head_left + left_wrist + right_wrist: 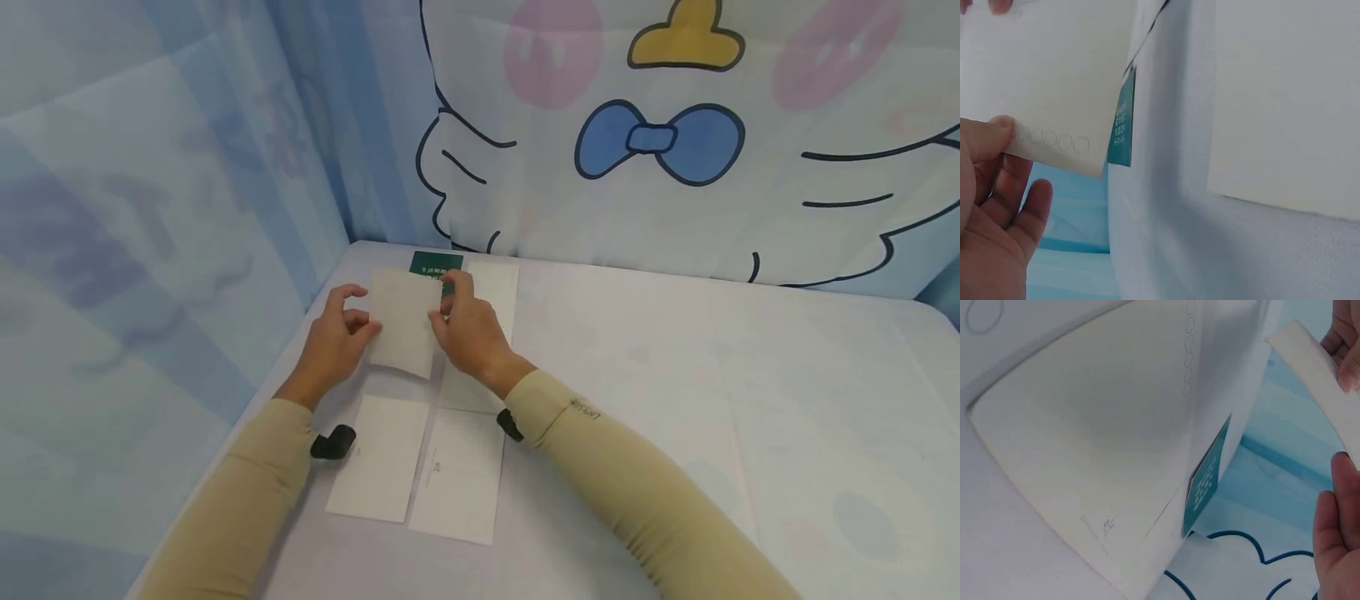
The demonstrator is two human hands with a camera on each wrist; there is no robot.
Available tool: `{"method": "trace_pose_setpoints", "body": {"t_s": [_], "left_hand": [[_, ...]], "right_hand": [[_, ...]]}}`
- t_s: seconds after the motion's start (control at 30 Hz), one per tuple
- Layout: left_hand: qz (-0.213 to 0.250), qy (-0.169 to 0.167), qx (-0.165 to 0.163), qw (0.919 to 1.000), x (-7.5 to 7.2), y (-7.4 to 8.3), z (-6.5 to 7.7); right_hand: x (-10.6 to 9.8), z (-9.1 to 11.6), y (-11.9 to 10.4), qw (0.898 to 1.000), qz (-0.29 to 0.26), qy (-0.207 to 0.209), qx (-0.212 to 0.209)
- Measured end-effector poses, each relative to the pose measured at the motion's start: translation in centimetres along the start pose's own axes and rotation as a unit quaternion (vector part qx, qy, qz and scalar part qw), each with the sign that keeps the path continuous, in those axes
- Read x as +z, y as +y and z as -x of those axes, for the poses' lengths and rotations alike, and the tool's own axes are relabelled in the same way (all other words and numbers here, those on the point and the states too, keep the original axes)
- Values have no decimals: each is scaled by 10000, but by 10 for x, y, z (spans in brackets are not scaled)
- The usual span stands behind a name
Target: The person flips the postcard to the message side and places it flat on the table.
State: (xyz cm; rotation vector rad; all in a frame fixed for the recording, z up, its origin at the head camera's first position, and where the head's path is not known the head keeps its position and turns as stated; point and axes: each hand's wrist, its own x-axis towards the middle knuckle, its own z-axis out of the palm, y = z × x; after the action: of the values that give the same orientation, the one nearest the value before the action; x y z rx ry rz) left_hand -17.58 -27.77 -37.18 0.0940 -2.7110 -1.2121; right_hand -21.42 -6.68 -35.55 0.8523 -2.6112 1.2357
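Observation:
A pale cream postcard (401, 321) is held up over the far left of the table, tilted, with its lower edge slightly bowed. My left hand (330, 337) pinches its left edge, and a row of small printed ovals runs near my thumb (991, 134) in the left wrist view. On the opposite edge, my right hand (472, 329) grips between thumb and fingers. Behind the held postcard, a dark green card (435, 262) with white lettering is partly covered. Another cream postcard (495, 292) lies under the right hand, partly hidden by it.
Two more cream cards lie side by side nearer the front, a left card (382, 458) and a right card (461, 475). A white cloth (675, 400) covers the table. Patterned curtains (187, 167) hang along the left and back edges.

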Motion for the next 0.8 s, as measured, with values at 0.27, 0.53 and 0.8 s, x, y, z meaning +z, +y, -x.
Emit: {"method": "trace_pose_setpoints", "body": {"t_s": [0.27, 0.53, 0.8], "left_hand": [[4, 147, 161, 9998, -1, 7, 3], [-50, 67, 182, 9998, 2, 3, 1], [-725, -545, -168, 9957, 16, -4, -6]], "right_hand": [[-3, 0, 2, 9972, 442, 285, -532], [1, 3, 6, 9951, 612, -776, -97], [11, 4, 13, 9836, 795, -1477, 657]]}}
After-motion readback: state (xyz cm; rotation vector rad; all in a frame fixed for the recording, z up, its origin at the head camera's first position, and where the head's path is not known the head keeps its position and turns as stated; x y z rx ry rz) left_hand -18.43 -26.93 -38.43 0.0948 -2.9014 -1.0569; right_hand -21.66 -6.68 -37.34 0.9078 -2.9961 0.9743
